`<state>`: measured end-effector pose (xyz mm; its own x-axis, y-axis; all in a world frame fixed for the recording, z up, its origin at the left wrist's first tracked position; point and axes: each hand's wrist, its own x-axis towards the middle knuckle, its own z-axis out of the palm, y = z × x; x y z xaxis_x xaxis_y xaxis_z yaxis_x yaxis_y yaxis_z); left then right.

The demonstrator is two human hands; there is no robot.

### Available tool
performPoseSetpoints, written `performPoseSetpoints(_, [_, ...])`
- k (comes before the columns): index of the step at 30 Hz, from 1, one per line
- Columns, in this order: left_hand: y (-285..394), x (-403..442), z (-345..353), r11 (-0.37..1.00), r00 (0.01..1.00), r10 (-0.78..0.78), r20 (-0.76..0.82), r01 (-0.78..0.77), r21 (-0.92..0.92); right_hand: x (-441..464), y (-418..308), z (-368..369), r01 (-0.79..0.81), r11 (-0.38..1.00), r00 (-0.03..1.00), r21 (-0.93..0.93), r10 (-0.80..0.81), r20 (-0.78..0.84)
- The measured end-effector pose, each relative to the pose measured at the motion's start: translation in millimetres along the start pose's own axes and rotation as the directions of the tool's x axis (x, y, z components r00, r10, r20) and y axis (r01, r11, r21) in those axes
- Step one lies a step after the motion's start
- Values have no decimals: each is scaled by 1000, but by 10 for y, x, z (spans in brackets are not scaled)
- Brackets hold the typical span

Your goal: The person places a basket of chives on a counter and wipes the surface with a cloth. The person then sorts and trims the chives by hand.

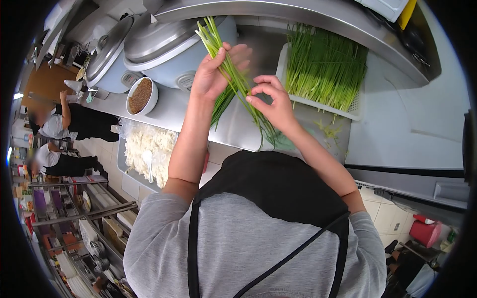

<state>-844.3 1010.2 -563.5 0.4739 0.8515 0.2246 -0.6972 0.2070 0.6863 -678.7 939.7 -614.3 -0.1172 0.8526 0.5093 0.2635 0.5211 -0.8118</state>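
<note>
A small bunch of scallions [226, 64], long and green with pale ends pointing up and away, slants across the counter. My left hand [211, 74] holds it near the pale ends, the thumb pressed over the stalks and the other fingers extended behind, slightly blurred. Lower down the bunch, my right hand [273, 102] pinches at the stalks with thumb and forefinger. More green stalks [221, 107] lie on the steel counter beneath. To the right, a white perforated tray [328, 108] is filled with scallions [323, 69] laid side by side. Loose trimmings [328, 133] lie in front of it.
Two large lidded cookers [166, 52] stand at the back left. Near them are a white bowl [144, 97] of brown granular food and a tub of white rice [144, 144] with a white spoon [149, 164]. A metal ledge [318, 25] overhangs the back. Two people stand farther left.
</note>
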Motion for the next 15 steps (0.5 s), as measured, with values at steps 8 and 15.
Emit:
performPoseSetpoints(8, [243,-151,-279,994,993,101,-53,-99,38,145,-98,-283,-179,958,984,225,170,61])
performPoseSetpoints(15, [186,-164,-198,980,988,-114,-104,129,149,534,-571,-678,-179,880,975,439,219,-42])
